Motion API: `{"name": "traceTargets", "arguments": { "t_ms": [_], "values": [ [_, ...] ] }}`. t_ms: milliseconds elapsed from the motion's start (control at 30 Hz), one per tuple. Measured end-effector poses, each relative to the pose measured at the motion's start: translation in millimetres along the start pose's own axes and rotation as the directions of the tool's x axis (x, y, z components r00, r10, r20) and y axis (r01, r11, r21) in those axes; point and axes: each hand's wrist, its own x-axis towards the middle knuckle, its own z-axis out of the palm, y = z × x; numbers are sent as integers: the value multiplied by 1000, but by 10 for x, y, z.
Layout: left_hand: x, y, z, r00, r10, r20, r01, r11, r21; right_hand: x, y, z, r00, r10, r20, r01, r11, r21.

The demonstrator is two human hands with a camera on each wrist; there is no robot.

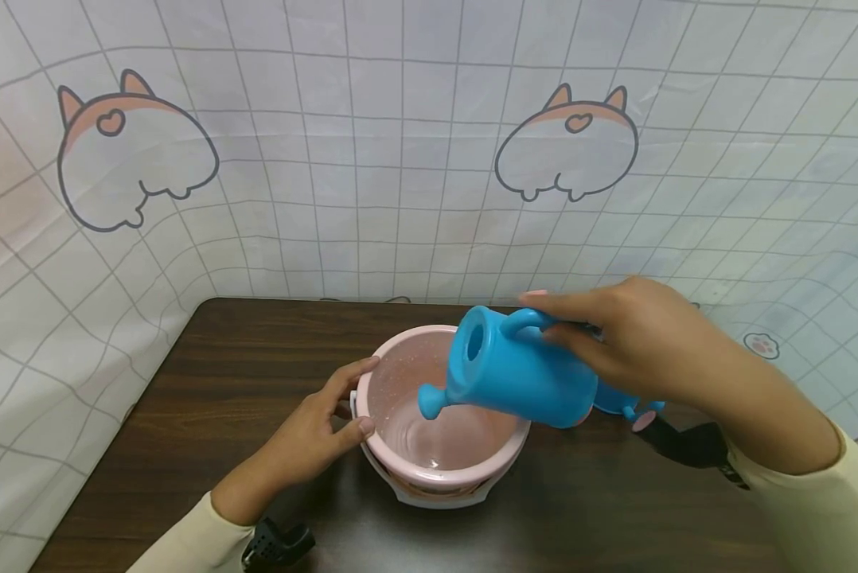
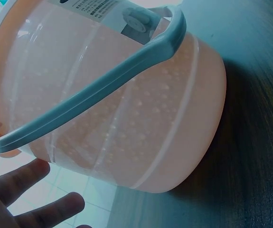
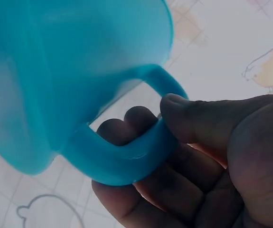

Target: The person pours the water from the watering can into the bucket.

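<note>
A blue watering can (image 1: pixel 529 378) is tipped to the left, its round spout head (image 1: pixel 432 401) over the mouth of a pink bucket (image 1: pixel 439 476). My right hand (image 1: pixel 637 338) grips the can's loop handle (image 3: pixel 127 161), with fingers through the loop and the thumb on its outside. At the bucket's left rim, my left hand (image 1: pixel 321 426) holds on with thumb and index finger. Other fingers (image 2: pixel 55 209) are spread beside the bucket wall in the left wrist view. The bucket's pale handle (image 2: pixel 89 97) hangs down along its side. No stream from the spout is visible.
A second blue object (image 1: pixel 613 398) with small knobs is partly hidden behind the can and right arm. The dark wooden table (image 1: pixel 250 358) meets a white grid-patterned curtain (image 1: pixel 372 199) at the back and sides.
</note>
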Motion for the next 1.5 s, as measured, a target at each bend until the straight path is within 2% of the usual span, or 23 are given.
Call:
{"name": "traceTargets", "arguments": {
  "t_ms": [233, 567, 867, 1100, 1333, 1500],
  "values": [
    [-8, 0, 0, 1000, -5, -5, 5, 1000, 3, -170, 156, 22, 997, -7, -77, 11, 999, 54],
    [-7, 2, 5, 1000, -3, -5, 3, 1000, 8, -422, 284, 90, 982, 130, -141, -118, 989, 91],
    [0, 1, 0, 1000, 10, 0, -10, 1000, -8, -668, 422, 186, 961, 241, -135, -231, 969, 89],
    [0, 5, -6, 1000, 11, -4, -11, 1000, -3, -869, 478, 329, 936, 313, -162, -287, 943, 167],
    [1, 6, -19, 1000, 5, -4, -5, 1000, 3, -1021, 546, 443, 895, 420, -152, -380, 894, 236],
    [-3, 17, -19, 1000, -8, 0, 8, 1000, -1, -1089, 596, 518, 875, 454, -170, -398, 872, 285]
  ]
}}
